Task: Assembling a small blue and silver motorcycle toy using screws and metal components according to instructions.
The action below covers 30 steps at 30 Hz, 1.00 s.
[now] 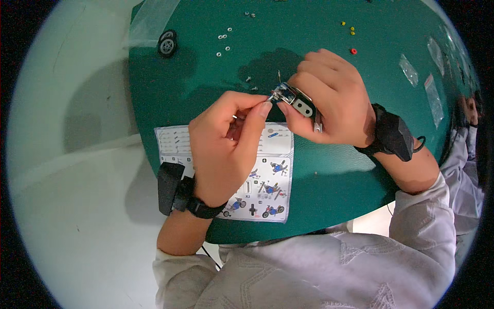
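Note:
Above the green table, my right hand [334,95] is closed round a small partly built metal model [302,107] with grey perforated plates and dark blue parts. Fingertips of my left hand [224,139] pinch a thin silver rod [270,98] against the model's left end. What may be more of that rod shows between the left fingers, but its kind is unclear. A printed instruction sheet [280,147] with pictures of a toy motorcycle lies under my left hand, which hides part of it. Two small silver screws [248,79] lie just beyond my hands.
Two black wheels [167,45] rest at the far left of the green table [334,177]. Several white washers [228,48], yellow pieces [352,29] and a red piece [353,51] are scattered at the back. Clear plastic bags [434,100] lie right. Another person's hand [469,109] shows at the right edge.

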Motion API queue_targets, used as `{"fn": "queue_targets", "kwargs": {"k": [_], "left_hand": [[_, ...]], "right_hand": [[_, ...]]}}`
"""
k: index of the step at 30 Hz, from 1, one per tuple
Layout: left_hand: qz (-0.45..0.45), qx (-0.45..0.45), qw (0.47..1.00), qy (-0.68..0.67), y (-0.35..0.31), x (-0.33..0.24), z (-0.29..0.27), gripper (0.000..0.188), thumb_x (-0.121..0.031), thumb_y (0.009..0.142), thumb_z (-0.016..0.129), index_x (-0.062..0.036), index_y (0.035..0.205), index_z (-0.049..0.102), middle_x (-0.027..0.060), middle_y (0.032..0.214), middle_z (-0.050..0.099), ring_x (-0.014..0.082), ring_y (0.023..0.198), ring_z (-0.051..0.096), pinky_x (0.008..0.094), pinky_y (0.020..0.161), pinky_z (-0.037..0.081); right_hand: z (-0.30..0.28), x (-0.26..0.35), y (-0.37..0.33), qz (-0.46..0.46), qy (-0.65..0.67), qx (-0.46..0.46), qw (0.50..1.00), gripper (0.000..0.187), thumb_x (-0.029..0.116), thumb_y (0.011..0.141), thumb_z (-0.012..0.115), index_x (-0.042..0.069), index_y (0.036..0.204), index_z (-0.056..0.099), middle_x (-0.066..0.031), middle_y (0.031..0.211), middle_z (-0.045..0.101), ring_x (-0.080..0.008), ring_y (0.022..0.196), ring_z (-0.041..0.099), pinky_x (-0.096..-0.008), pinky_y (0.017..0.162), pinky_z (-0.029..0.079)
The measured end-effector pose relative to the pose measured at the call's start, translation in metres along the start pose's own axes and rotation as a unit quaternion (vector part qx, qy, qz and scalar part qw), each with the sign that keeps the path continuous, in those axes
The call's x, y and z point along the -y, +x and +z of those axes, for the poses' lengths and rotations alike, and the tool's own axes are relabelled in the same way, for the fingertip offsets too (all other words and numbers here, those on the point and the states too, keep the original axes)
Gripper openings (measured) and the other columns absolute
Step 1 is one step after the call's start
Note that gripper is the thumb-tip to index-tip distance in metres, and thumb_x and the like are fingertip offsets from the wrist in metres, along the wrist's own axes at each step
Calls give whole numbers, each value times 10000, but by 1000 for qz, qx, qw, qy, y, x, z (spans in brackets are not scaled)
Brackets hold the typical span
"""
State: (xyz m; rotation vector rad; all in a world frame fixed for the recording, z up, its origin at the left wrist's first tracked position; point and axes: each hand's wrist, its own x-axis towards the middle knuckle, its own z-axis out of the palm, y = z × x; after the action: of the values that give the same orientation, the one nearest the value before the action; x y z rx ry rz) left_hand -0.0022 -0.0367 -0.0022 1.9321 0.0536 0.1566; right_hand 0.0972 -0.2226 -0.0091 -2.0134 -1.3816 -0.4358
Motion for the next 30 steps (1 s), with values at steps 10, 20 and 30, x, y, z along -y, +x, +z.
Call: {"fn": "queue_targets", "kwargs": {"k": [10, 20, 30], "left_hand": [[38, 0, 999, 37, -3, -3, 1, 64, -41, 944, 613, 17, 967, 604, 71, 768, 634, 60, 662, 579, 216, 560, 448], [66, -26, 996, 55, -6, 3, 5, 75, -8, 927, 615, 35, 983, 588, 106, 775, 634, 98, 646, 596, 249, 548, 462], [10, 18, 994, -111, -7, -1, -1, 283, 13, 945, 534, 30, 1217, 458, 3, 780, 473, 50, 681, 425, 209, 603, 365]], "right_hand": [[5, 7, 1, -6, -3, -31, 999, 208, 88, 691, 729, 1, 784, 564, -114, 699, 507, -290, 597, 473, -379, 541, 363], [6, 11, 2, -27, -19, -15, 999, 229, 96, 668, 737, 7, 768, 551, -106, 690, 484, -278, 592, 455, -379, 530, 348], [5, 13, 4, -36, -66, -32, 997, 262, 184, 662, 739, 69, 728, 513, -67, 679, 460, -253, 635, 497, -369, 557, 386]]}}
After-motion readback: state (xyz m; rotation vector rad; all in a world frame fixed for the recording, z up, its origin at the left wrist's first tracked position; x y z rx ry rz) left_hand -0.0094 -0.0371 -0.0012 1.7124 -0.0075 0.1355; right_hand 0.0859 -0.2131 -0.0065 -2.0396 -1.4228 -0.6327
